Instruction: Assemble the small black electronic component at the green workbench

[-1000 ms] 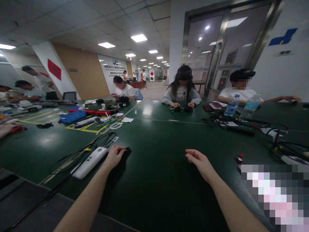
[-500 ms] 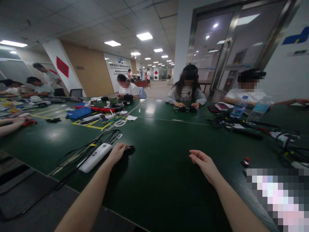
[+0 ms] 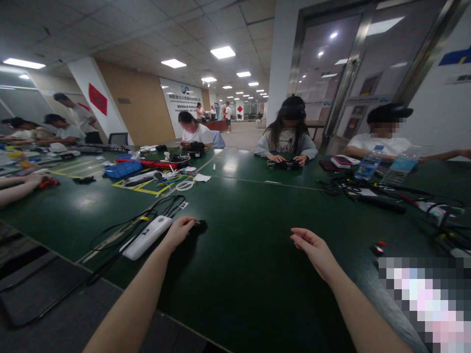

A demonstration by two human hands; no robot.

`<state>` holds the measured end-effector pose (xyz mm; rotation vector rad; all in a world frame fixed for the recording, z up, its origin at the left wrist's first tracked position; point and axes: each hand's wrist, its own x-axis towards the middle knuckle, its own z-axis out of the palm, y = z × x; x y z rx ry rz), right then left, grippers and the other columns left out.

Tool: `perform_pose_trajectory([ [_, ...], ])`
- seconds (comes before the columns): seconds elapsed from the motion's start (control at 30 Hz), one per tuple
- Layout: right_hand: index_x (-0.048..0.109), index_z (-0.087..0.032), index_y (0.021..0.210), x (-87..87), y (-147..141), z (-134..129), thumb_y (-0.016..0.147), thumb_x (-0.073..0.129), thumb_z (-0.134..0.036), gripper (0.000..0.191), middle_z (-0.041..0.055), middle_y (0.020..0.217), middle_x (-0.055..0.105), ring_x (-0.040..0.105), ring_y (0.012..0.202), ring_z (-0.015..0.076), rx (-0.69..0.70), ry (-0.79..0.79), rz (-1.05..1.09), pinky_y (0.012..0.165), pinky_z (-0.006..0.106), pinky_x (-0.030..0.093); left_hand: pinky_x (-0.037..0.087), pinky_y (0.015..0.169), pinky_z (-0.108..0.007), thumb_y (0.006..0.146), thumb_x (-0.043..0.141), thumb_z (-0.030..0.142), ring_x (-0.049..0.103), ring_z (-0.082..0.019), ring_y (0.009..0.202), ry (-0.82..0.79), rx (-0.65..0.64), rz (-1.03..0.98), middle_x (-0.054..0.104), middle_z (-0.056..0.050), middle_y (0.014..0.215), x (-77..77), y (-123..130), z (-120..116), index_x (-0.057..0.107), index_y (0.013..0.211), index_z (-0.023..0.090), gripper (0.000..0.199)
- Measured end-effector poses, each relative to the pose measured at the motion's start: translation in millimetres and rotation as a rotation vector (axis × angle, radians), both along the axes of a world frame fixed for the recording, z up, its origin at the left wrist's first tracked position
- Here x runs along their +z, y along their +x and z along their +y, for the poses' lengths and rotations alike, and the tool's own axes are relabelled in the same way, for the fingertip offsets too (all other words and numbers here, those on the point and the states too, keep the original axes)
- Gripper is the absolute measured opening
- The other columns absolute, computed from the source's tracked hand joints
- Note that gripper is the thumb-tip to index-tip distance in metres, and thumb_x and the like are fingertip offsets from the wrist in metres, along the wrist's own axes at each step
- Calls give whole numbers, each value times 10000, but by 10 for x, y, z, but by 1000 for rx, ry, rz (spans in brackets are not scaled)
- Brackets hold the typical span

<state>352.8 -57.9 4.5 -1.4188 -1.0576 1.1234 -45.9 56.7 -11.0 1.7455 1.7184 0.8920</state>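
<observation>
My left hand (image 3: 180, 230) is closed at the fingertips on a small dark object (image 3: 200, 224), low over the green table (image 3: 243, 274). The fingers cover part of that object, so I cannot tell its kind. Just left of this hand lies a white power strip (image 3: 147, 238) marked "2", with black cables (image 3: 132, 220) beside it. My right hand (image 3: 312, 247) is held above the table with its fingers stretched forward, the thumb slightly apart and nothing in it. Farther right sits a small red-and-dark item (image 3: 379, 247).
A blue basket (image 3: 123, 169), loose wires and a white cable coil (image 3: 184, 186) lie ahead on the left. At right are water bottles (image 3: 369, 162) and tangled black cables (image 3: 368, 189). People sit across the table; another person's hand (image 3: 35, 181) is at far left.
The whole view has shifted slightly. Both my hands keep nearly the same place and pose, the left still on the small dark object.
</observation>
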Motion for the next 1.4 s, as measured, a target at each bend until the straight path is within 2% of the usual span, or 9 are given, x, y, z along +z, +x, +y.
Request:
perform_pose_trajectory([
  [0.23, 603, -259, 958, -35, 18, 12, 666, 612, -368, 312, 22, 937, 612, 535, 884, 212, 9, -3, -11, 789, 352, 423, 417, 758, -315, 692, 427, 413, 557, -201, 844, 70, 13, 45, 612, -62, 873, -75, 2, 10, 581, 877, 147, 359],
  [0.43, 607, -246, 959, -88, 22, 34, 658, 620, -372, 326, 22, 898, 617, 542, 844, 205, -3, 21, -12, 766, 345, 426, 406, 798, -317, 685, 423, 385, 547, -201, 873, 56, 1, 36, 609, -51, 889, 10, 55, -45, 595, 831, 160, 318],
  [0.6, 609, -267, 952, -82, 27, 26, 664, 616, -372, 308, 19, 941, 610, 533, 883, 213, 10, 3, -20, 777, 349, 427, 392, 824, -309, 675, 453, 442, 545, -203, 890, 66, -72, 1, 611, -49, 903, 61, 93, -86, 616, 841, 168, 359],
  [0.97, 607, -263, 958, -54, 30, 14, 661, 615, -367, 314, 29, 938, 607, 538, 883, 226, 6, -2, -25, 796, 383, 423, 423, 644, -277, 673, 468, 463, 553, -165, 689, 8, -63, -100, 603, -17, 728, -44, 93, -70, 583, 826, 162, 356],
  [1.17, 601, -271, 960, -34, 28, 4, 672, 607, -372, 305, 23, 956, 605, 533, 905, 222, 15, -16, -29, 805, 370, 420, 400, 760, -321, 676, 456, 420, 542, -201, 821, 65, 7, -21, 602, -41, 806, -41, 132, -60, 589, 778, 162, 308],
  [1.3, 602, -263, 958, -34, 26, 10, 665, 615, -376, 314, 26, 945, 608, 537, 896, 225, 7, -13, -24, 795, 370, 425, 388, 809, -320, 691, 439, 427, 534, -200, 884, 36, -41, -89, 604, -49, 894, -4, 148, -84, 597, 874, 168, 355],
  [1.4, 598, -261, 962, -43, 26, 18, 666, 616, -380, 319, 26, 944, 605, 535, 896, 221, 11, -7, -29, 796, 366, 426, 373, 839, -324, 692, 442, 461, 526, -208, 919, 22, -77, -99, 597, -61, 930, 21, 139, -104, 615, 862, 164, 383],
])
